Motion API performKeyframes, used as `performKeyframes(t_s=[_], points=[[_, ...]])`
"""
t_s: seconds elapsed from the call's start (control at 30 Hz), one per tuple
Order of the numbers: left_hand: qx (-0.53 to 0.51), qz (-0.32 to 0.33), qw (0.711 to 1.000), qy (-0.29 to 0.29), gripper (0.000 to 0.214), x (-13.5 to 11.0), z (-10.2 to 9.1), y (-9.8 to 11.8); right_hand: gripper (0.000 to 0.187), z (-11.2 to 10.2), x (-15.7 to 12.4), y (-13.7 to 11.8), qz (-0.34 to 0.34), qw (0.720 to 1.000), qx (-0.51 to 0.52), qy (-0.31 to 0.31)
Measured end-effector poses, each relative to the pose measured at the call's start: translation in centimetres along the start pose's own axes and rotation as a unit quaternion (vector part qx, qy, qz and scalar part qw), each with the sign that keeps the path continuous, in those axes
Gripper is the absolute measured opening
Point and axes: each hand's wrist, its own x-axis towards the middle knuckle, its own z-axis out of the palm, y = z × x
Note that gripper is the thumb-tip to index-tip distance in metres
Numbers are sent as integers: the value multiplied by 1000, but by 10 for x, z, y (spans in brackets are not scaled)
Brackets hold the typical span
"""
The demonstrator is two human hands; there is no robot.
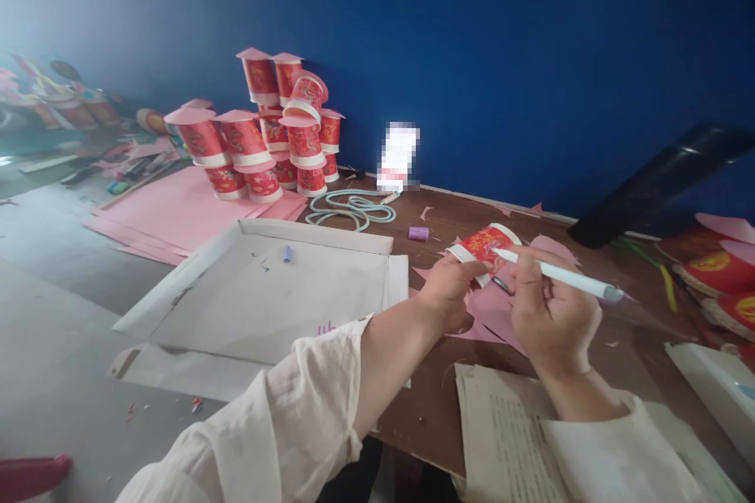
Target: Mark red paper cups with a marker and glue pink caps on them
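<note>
A red patterned paper cup point(484, 242) with white rims lies on its side in my left hand point(447, 291), whose fingers wrap round its near end. My right hand point(551, 314) grips a white marker pen point(569, 275). The pen's tip meets or nearly meets the cup's printed side; I cannot tell which. Below the cup, cut pieces of pink paper point(489, 314) lie on the brown table point(413, 416). A purple pen cap point(418, 233) rests behind my left hand.
Stacked red cups with pink paper tops point(244, 137) stand on pink sheets point(159, 212) at the left. A shallow white box lid point(330, 291) lies in front. Near the blue wall are a lit phone point(398, 157), a coiled cable point(354, 208) and a black cylinder point(654, 189). Printed paper point(501, 424) lies nearby.
</note>
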Motion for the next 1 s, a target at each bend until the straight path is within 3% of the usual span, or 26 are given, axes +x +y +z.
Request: performKeyframes(t_s=[1.0], points=[[34,15,999,-3,23,3,-3,-3,27,2,2,-10,-17,999,23,-28]])
